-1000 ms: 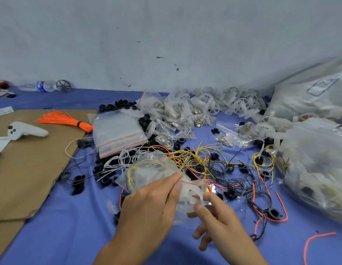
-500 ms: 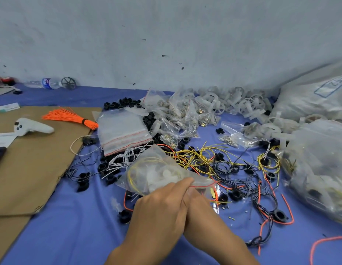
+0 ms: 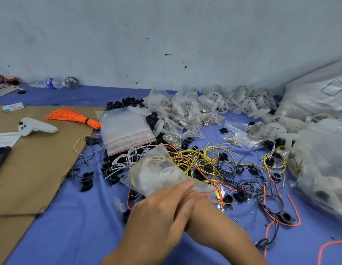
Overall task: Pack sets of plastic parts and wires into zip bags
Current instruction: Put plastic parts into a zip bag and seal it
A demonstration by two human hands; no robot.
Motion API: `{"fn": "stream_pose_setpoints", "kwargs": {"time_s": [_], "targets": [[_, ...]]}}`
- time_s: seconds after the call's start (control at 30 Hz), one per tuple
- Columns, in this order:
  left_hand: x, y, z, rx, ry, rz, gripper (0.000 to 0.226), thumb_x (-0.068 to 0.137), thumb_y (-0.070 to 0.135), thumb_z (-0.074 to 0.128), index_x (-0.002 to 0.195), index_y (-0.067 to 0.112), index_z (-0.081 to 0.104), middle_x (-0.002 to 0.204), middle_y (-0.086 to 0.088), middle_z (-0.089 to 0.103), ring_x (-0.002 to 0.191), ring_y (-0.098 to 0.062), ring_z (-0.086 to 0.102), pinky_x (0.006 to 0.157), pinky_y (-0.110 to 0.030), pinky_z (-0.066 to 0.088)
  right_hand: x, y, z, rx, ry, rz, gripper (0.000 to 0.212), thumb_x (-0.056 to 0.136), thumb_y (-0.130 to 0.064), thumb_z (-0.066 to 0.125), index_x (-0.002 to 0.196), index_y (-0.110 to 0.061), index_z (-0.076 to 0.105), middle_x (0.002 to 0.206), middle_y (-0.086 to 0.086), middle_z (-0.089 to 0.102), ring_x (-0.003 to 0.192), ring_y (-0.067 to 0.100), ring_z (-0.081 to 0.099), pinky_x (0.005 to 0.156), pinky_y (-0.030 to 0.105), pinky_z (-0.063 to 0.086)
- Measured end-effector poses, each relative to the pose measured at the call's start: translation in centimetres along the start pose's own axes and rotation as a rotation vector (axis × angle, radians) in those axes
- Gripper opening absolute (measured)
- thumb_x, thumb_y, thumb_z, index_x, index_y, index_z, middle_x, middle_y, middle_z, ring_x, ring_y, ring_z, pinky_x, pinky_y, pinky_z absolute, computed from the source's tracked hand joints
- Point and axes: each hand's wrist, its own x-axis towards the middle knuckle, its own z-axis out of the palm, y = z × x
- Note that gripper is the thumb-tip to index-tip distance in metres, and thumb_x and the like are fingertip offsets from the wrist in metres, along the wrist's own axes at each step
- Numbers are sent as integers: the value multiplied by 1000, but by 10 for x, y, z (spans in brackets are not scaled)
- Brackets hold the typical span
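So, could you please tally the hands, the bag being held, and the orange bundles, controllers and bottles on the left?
Hands: 2 (left hand, right hand)
Bag, held: 1
Orange bundle: 1
Controller: 1
Bottle: 1
Total: 6

**Blue desk (image 3: 80,236), bright tangle**

The zip bag (image 3: 158,175) was clear with a red seal line. Loose wires (image 3: 197,159) were yellow, black, orange and white. Plastic parts (image 3: 126,101) were black or milky white; cardboard (image 3: 32,169) brown, tie bundle (image 3: 76,117) orange.
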Motion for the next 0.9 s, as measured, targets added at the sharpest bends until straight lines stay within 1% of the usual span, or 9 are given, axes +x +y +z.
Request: {"fn": "stream_pose_setpoints", "kwargs": {"time_s": [0.03,0.13,0.27,0.37,0.47,0.57,0.7,0.8,0.9], "targets": [[-5,-1,0,-10,2,5,41,87,49,51,123,36,66,102,21,71,88,1,64,68,-18,52,-9,11,-5,120,-57,-102,22,93,-8,54,108,-14,68,98,-5,64,75,-4,49,74,7,37],[-26,-8,6,-56,-22,52,50,79,52,61,127,36,62,84,22,61,77,9,52,62,-6,42,-30,44,10,330,103,-145,22,93,-17,58,110,-28,66,106,-22,64,94,-3,56,90,24,47],[-60,-32,19,-5,-8,110,57,69,55,69,120,40,48,105,23,48,87,8,44,67,-7,42,-61,74,19,513,339,63,19,86,-24,72,93,-41,66,79,-16,69,71,1,63,72,21,51],[-66,-50,28,95,94,198,37,76,34,63,112,32,52,111,11,51,92,-10,49,72,-18,45,-56,82,12,506,535,187,31,77,-41,75,103,-46,58,84,-12,63,65,7,59,63,19,46],[-57,-56,33,157,205,186,15,84,18,60,95,24,68,96,4,61,80,-18,53,70,-22,45,-31,77,8,573,441,196,56,80,-36,73,125,-54,46,98,-24,64,77,4,64,70,17,49],[-48,-53,33,184,250,204,12,87,16,62,83,20,72,89,4,62,74,-19,51,66,-24,45,-11,76,3,535,440,168,44,84,-17,63,115,-48,58,79,-13,68,64,8,60,69,35,54],[-30,-52,5,57,284,150,11,92,29,60,96,25,69,100,9,58,85,-17,56,82,-22,44,1,73,-23,590,521,128,29,90,-12,58,93,-37,71,67,2,67,58,23,59,62,47,54],[-3,-45,-27,-12,359,81,13,94,35,59,98,25,66,100,13,59,92,-12,56,86,-18,39,3,61,-57,828,560,37,29,93,-8,54,93,-29,74,70,19,63,49,22,53,45,33,48],[21,-30,-51,-97,430,38,3,92,33,64,93,33,61,88,17,58,81,-2,53,74,-12,39,1,45,-87,1094,545,-83,29,91,2,53,91,-17,75,63,11,60,52,18,52,45,28,45]]}}
